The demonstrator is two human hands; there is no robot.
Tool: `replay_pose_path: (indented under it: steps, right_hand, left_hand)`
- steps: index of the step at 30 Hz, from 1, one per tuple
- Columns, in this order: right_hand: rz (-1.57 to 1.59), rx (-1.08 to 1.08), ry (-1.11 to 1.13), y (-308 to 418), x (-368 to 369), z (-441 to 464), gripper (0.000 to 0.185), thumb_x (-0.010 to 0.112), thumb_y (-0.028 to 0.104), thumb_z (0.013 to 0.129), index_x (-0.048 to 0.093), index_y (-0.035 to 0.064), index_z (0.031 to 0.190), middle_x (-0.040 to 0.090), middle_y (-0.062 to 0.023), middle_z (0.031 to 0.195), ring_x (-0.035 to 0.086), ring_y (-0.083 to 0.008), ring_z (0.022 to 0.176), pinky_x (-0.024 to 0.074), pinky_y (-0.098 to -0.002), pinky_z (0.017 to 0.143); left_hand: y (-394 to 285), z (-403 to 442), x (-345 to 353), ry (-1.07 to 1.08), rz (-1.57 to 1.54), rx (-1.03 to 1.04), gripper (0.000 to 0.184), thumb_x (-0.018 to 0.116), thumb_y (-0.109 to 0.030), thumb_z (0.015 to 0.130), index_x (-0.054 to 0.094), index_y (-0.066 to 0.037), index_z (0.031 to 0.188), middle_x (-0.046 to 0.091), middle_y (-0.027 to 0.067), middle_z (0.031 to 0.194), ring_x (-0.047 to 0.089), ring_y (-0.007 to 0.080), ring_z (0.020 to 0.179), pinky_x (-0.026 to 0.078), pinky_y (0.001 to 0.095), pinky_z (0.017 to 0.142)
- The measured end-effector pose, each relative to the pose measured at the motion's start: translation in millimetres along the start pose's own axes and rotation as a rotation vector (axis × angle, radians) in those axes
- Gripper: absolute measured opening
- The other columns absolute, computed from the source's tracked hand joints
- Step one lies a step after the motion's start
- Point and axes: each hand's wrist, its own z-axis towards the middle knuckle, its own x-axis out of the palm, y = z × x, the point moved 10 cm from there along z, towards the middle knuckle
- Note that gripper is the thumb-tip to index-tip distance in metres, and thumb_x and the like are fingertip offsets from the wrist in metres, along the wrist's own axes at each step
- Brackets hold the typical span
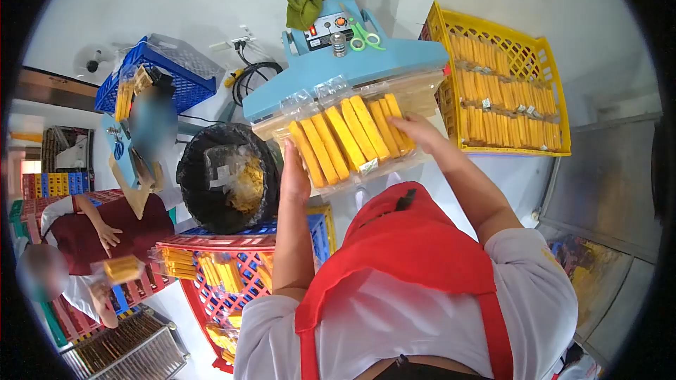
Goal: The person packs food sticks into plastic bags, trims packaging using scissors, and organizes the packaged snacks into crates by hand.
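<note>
Clear plastic packs of thick yellow sticks, side by side, lie along the front of a light-blue bag sealer. Their upper plastic ends reach to the sealer's long jaw. My left hand is closed on the left end of the row, thumb up along the outermost stick. At the opposite end, my right hand presses its fingers against the sticks on the right. Some fingertips are hidden behind the packs. A small white-and-green label shows at the lower edge.
Green-handled scissors and a green cloth lie on the sealer. At right stands a yellow crate of filled packs. To the left are a black-lined bin, a red crate with packs and a co-worker holding a pack.
</note>
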Motion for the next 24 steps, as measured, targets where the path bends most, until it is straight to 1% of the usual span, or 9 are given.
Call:
replay_pose_path:
  steps: [1,4,7,11,16,19,20,22,24]
  right_hand:
    - [0.001,-0.002,-0.001,-3.5,3.1,2.9,0.064,0.061,0.032,0.075,0.037,-0.007,0.119,0.049,-0.0197,0.113,0.049,-0.0231,0.103,0.0389,-0.0317,0.085]
    - [-0.022,-0.101,-0.137,10.4,12.2,-9.9,0.067,0.067,0.03,0.07,0.036,-0.0058,0.116,0.051,-0.0179,0.106,0.051,-0.0217,0.096,0.0405,-0.0297,0.081]
    - [0.012,-0.14,-0.091,0.2,8.2,0.0,0.063,0.067,0.025,0.07,0.035,-0.0051,0.116,0.05,-0.0174,0.106,0.051,-0.0219,0.096,0.0412,-0.0295,0.081]
    - [0.033,-0.133,-0.036,0.4,13.7,-8.1,0.058,0.064,0.022,0.073,0.037,-0.0044,0.116,0.051,-0.0169,0.105,0.052,-0.0208,0.095,0.0419,-0.0291,0.08]
    - [0.354,-0.031,0.169,-12.6,37.1,-7.3,0.049,0.06,0.018,0.075,0.041,-0.0027,0.116,0.054,-0.0118,0.105,0.054,-0.018,0.094,0.0443,-0.0292,0.079]
    - [0.308,-0.29,0.115,16.7,39.8,-25.9,0.05,0.06,0.019,0.075,0.041,-0.0023,0.116,0.054,-0.0106,0.105,0.054,-0.0172,0.094,0.0444,-0.029,0.079]
    - [0.297,-0.303,0.062,21.8,38.4,-34.9,0.053,0.061,0.02,0.075,0.039,-0.0023,0.118,0.053,-0.0115,0.107,0.052,-0.018,0.097,0.0416,-0.0298,0.084]
    - [-0.006,-0.387,-0.08,14.3,26.7,-29.0,0.056,0.061,0.02,0.075,0.036,-0.0029,0.12,0.05,-0.0125,0.111,0.048,-0.0198,0.103,0.0375,-0.0302,0.089]
    - [0.076,-0.277,-0.059,6.4,29.4,-32.2,0.063,0.063,0.02,0.074,0.031,-0.0035,0.123,0.047,-0.0132,0.115,0.045,-0.0209,0.107,0.0346,-0.0299,0.092]
  left_hand:
    - [-0.8,0.0,9.2,0.039,-0.051,-0.002,0.07,0.029,-0.056,0.085,0.018,-0.007,0.134,0.025,0.0107,0.137,0.02,0.0229,0.128,0.017,0.0316,0.102]
    - [1.0,-12.9,28.8,0.012,-0.126,-0.048,0.065,0.03,-0.057,0.084,0.032,-0.008,0.127,0.045,0.0099,0.121,0.048,0.0225,0.107,0.04,0.0353,0.089]
    - [3.0,-9.8,24.3,-0.019,-0.156,-0.047,0.063,0.034,-0.055,0.084,0.034,-0.008,0.125,0.046,0.0105,0.12,0.049,0.0242,0.105,0.042,0.0366,0.087]
    - [11.7,-3.6,19.1,0.01,-0.132,-0.102,0.066,0.031,-0.058,0.083,0.031,-0.01,0.128,0.045,0.01,0.122,0.048,0.0232,0.108,0.04,0.0353,0.089]
    - [10.3,-6.9,16.3,-0.014,-0.081,-0.122,0.068,0.031,-0.058,0.083,0.03,-0.007,0.128,0.044,0.0105,0.123,0.048,0.0242,0.108,0.04,0.0357,0.089]
    - [10.3,-5.8,15.3,0.071,-0.038,-0.103,0.067,0.03,-0.058,0.083,0.029,-0.009,0.129,0.04,0.0112,0.126,0.042,0.0248,0.114,0.036,0.0381,0.093]
    - [8.4,-7.2,21.1,0.098,-0.057,-0.068,0.068,0.029,-0.058,0.083,0.028,-0.009,0.13,0.036,0.0103,0.129,0.038,0.0248,0.117,0.033,0.0384,0.096]
    - [7.2,-7.8,30.3,0.173,-0.123,-0.009,0.069,0.027,-0.059,0.083,0.025,-0.01,0.131,0.031,0.009,0.133,0.033,0.0249,0.121,0.028,0.039,0.099]
    - [9.6,-4.6,31.4,0.237,-0.166,0.004,0.07,0.027,-0.06,0.082,0.024,-0.01,0.132,0.029,0.0085,0.135,0.031,0.0252,0.122,0.026,0.0395,0.101]
